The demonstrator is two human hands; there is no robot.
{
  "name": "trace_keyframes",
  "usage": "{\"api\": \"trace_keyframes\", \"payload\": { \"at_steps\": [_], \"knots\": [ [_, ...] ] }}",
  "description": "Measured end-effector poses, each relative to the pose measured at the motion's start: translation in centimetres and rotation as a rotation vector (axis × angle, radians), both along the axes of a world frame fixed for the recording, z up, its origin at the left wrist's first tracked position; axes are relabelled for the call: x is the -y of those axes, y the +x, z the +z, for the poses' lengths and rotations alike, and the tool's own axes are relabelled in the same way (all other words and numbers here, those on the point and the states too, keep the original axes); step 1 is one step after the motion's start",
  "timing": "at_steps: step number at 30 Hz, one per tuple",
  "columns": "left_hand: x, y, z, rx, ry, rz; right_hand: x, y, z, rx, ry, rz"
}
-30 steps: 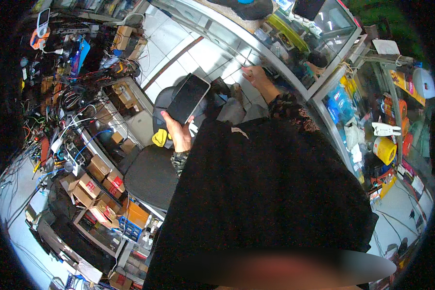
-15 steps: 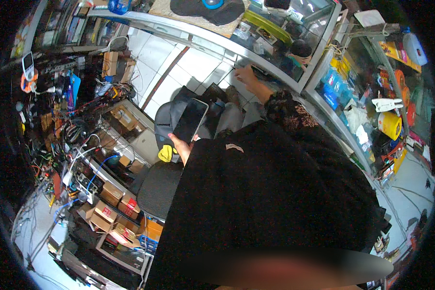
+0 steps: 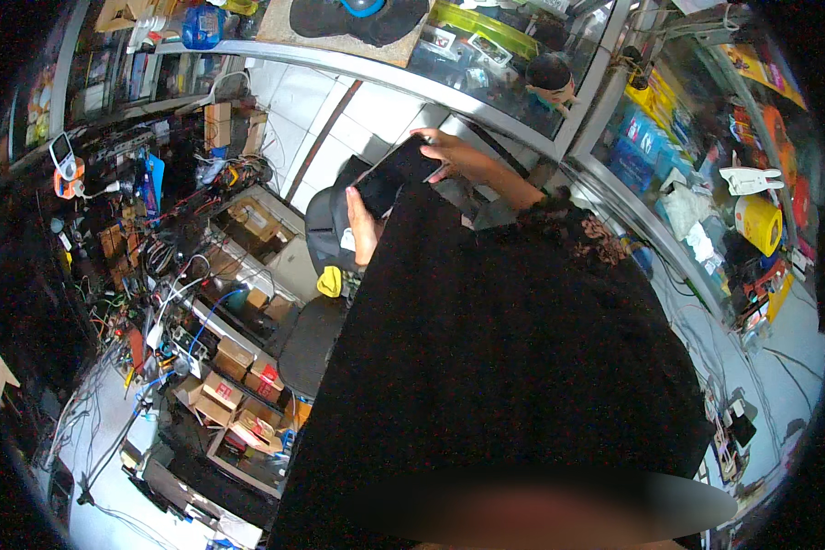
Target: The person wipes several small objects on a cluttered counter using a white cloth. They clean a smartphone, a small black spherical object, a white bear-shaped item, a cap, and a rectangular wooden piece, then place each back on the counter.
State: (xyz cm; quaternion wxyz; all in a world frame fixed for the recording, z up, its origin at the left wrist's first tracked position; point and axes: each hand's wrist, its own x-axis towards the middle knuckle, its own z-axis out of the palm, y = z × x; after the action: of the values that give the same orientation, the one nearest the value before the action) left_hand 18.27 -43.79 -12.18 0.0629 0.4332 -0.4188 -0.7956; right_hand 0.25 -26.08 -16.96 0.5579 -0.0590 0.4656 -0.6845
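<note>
Apparently a two-handed handling step is underway: both bare hands are clamping onto a flat, black, rectangular handheld device, likely for steadying or inspecting it; the next move is probably calling for even support at both sides, without letting a corner slip. Device is lying between the hands, tilted: left hand is bracing its left side, right hand is gripping its upper right end. A loose black fabric garment is hiding its lower part; a crumpled yellow cloth-like item is sitting just below the left hand
</note>
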Motion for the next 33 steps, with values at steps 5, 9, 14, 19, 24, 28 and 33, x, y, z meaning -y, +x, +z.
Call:
{"api": "trace_keyframes", "payload": {
  "at_steps": [5,9,14,19,24,28,33],
  "knots": [
    [-0.8,-3.4,0.2,-0.102,-0.019,-0.218,-4.1,-0.2,-0.9,0.249,0.062,-0.132],
    [-2.5,-6.7,-0.9,-0.020,-0.024,-0.311,-6.7,0.8,-3.0,0.301,-0.054,-0.342],
    [-4.5,-11.0,-3.9,0.008,-0.043,-0.420,-9.8,3.2,-4.2,0.448,-0.017,-0.631],
    [-5.7,-14.7,-6.9,-0.024,0.018,-0.348,-10.7,4.7,-4.8,0.585,-0.031,-0.925],
    [-6.2,-15.5,-7.8,-0.021,0.146,-0.333,-10.6,5.3,-6.9,0.469,-0.253,-0.844],
    [-6.9,-14.2,-8.2,0.117,0.165,-0.323,-10.8,6.6,-10.1,0.591,-0.198,-0.927],
    [-5.3,-10.2,-10.4,0.110,0.234,-0.457,-10.9,8.4,-11.9,0.207,0.146,-0.862]
  ]
}}
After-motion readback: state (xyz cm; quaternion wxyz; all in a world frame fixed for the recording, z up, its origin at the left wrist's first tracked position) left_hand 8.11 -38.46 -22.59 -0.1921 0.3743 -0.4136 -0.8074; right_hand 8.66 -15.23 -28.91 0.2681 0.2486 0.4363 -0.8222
